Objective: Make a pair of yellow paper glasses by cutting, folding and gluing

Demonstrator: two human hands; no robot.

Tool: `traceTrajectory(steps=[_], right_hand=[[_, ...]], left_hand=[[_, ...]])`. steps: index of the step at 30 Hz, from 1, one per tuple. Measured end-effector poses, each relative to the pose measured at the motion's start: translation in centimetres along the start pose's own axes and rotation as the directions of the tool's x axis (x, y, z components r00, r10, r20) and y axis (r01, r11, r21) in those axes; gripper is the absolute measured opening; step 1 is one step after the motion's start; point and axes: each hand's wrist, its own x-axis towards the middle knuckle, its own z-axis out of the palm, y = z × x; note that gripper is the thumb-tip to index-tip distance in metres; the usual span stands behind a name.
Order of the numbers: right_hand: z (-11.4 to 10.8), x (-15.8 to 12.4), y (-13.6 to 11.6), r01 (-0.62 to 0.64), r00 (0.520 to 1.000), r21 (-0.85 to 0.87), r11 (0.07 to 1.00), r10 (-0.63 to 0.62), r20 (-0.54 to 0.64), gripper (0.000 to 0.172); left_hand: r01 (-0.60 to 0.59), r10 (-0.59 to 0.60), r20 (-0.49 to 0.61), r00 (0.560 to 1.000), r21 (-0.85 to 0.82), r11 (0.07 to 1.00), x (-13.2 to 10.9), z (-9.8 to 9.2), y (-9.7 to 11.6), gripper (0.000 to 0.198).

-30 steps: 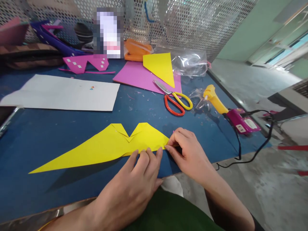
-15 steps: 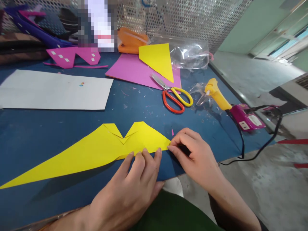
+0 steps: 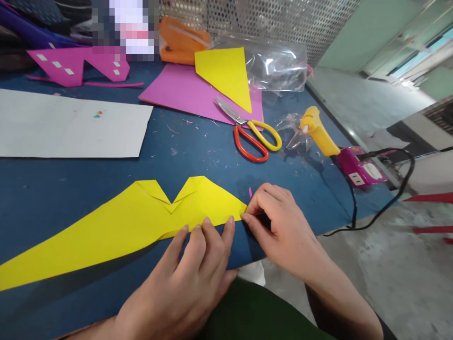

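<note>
A long folded yellow paper (image 3: pixel 141 222) lies on the blue table (image 3: pixel 53 189), with a notch folded into its top edge. My left hand (image 3: pixel 187 283) rests flat, its fingertips pressing the paper's near edge. My right hand (image 3: pixel 279 226) pinches the paper's right tip between thumb and fingers.
Red-and-yellow scissors (image 3: pixel 253 134) lie behind the paper. A yellow glue gun (image 3: pixel 318 134) with a magenta plug block (image 3: pixel 361 172) and black cord sits at the right edge. A white sheet (image 3: pixel 71 125), a pink sheet (image 3: pixel 191 92) with a yellow triangle (image 3: pixel 226 73), and a clear bag (image 3: pixel 276 66) lie further back.
The view has tilted down and shifted, so everything sits lower-left in frame. Both hands stay on the yellow paper in the same grip.
</note>
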Motion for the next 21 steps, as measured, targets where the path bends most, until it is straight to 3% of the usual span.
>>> traceTrajectory(steps=[6,12,21], right_hand=[[-0.3,-0.4,0.5,0.004,1.0,0.046,0.999,-0.003,-0.027,0.015],[-0.9,-1.0,1.1,-0.031,0.996,0.049,0.998,0.035,-0.086,0.012],[-0.5,-0.7,0.5,-0.026,0.998,-0.042,0.999,0.024,-0.059,0.015]], left_hand=[[-0.024,0.022,0.066,0.998,0.036,0.999,0.6,-0.8,0.0,0.061],[-0.039,0.036,0.039,0.999,0.061,0.997,0.6,-0.7,-0.1,0.06],[-0.093,0.098,-0.036,0.995,0.111,0.989,0.4,0.1,-0.6,0.06]])
